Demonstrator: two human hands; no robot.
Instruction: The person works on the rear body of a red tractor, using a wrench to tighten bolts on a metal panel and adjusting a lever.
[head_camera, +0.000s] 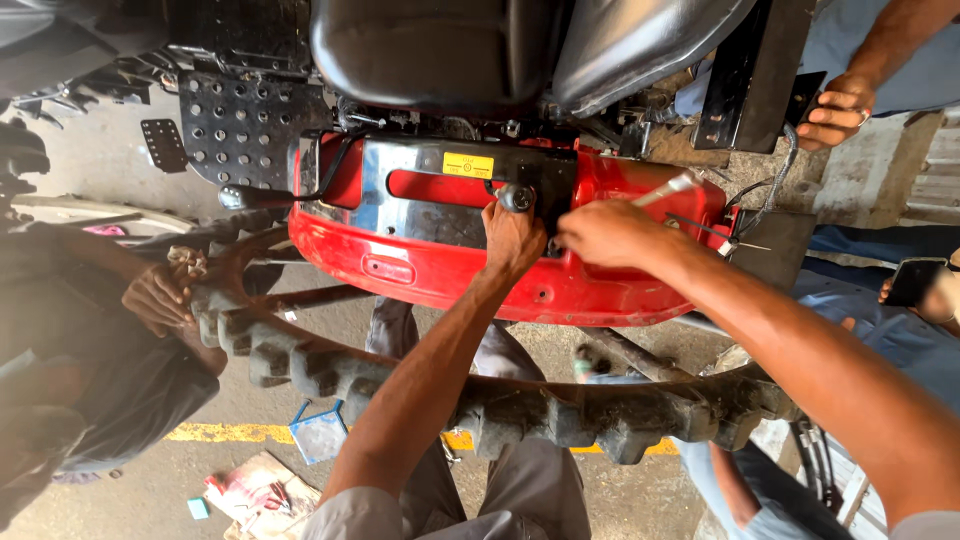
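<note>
I look down at a red tractor fender (440, 270) with a silver plate (400, 200) bolted across it. My left hand (512, 236) presses on the dark bracket (540, 180) by a round black knob (517, 197), fingers curled against it. My right hand (605, 232) grips a silver wrench (668, 188) that angles up to the right over the fender. A big lugged black tyre (500, 395) curves below both my forearms.
Another person's hand (838, 108) holds a black panel (745, 80) at the top right. On the left a person's hands (160, 295) rest on the tyre. A black seat (430, 50) sits above the fender. A phone (913, 282) is held at the right. Rags and paper (262, 492) lie on the floor.
</note>
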